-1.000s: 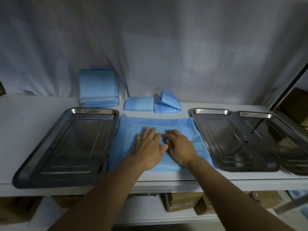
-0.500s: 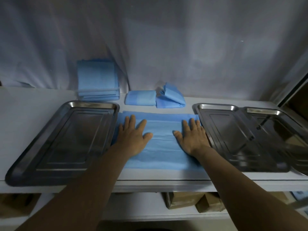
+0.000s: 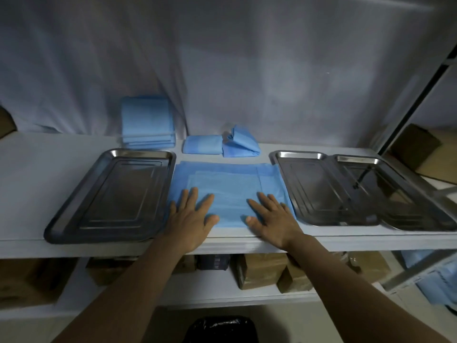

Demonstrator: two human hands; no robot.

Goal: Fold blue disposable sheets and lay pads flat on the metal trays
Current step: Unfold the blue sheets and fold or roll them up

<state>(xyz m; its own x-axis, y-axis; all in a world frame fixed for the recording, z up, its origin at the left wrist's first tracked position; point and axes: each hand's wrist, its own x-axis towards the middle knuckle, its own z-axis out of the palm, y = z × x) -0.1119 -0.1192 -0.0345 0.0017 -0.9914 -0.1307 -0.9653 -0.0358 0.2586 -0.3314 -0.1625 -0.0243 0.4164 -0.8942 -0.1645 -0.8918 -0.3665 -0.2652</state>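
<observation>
A big, flat blue throw-away sheet [image 3: 230, 184] is lying on the white shelf [image 3: 37, 169], in the gap between the metal trays. Its long side is running left to right, along the front edge of the shelf. Its near edge is lying right by that front edge.

The left hand [image 3: 191, 219] and the right hand [image 3: 274, 219] are both pressing down on the near part of the sheet. Both hands are lying flat with fingers straight and spread, so they are gripping nothing. The fingers are pointing toward the back. The two hands are a little apart.

A long shiny metal tray [image 3: 141, 152] is sitting just left of the sheet, with its long side running front to back. Only its bare metal bottom is showing. Two more trays like it are sitting on the right, also pointing front to back. The middle tray [image 3: 299, 154] is just beside the sheet, and the far right tray [image 3: 356, 158] is overlapping it. I cannot tell which one is on top. Their bare bottoms are showing too.

At the back, a stack of folded blue sheets [image 3: 148, 127] is sitting against the white cloth [image 3: 247, 70]. Near it, a small folded blue pad [image 3: 202, 144] is lying flat, touching a loosely folded blue bundle [image 3: 241, 143].
</observation>
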